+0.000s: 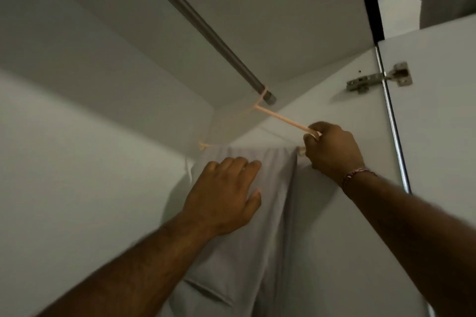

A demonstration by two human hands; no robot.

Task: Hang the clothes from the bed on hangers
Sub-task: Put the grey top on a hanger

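wardrobe wall: plain white panel, far left, in shadow.
rail: dark metal bar running from top centre down to its end cap near the middle.
left hand: fingers straight and together, flat on the hanging cloth just below the hanger bar. Grips nothing.
trousers: pale grey, draped over the hanger's lower bar and hanging straight down, a pocket slit low down.
hanger: peach plastic, hook over the rail by the end cap, body tilted toward the camera.
right hand: fingers curled round the hanger's right shoulder, holding it. Beaded bracelet at the wrist.
hinge: metal, on the open door, right of the hand.
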